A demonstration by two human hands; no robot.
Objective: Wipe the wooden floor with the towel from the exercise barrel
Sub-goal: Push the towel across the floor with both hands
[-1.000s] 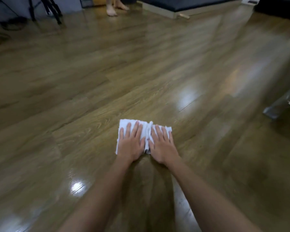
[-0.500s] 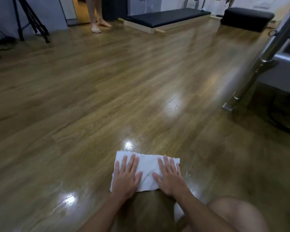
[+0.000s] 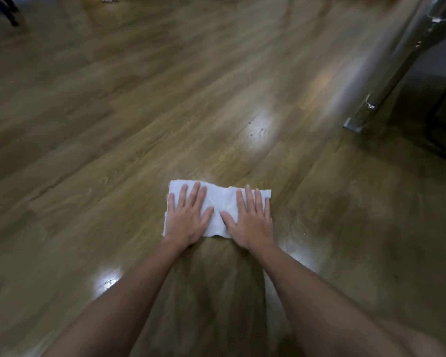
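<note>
Hands lay flat on a white towel (image 3: 220, 202), palms down. Left hand (image 3: 188, 219) pressed its left part, fingers straight and slightly spread, gripping nothing. Right hand (image 3: 252, 222) pressed its right part the same way, fingers straight, little finger at the towel's right edge. Thumbs pointed inward, apart, bare cloth between them. Both forearms ran back toward the camera. Towel was spread wide, lying directly on the wooden floor (image 3: 113, 150), far edge ragged. Floor was glossy, with bright glare patches ahead of the towel and near the left forearm. Slanted metal post (image 3: 386, 73) stood at upper right, its foot on the floor, well apart from the towel.
</note>
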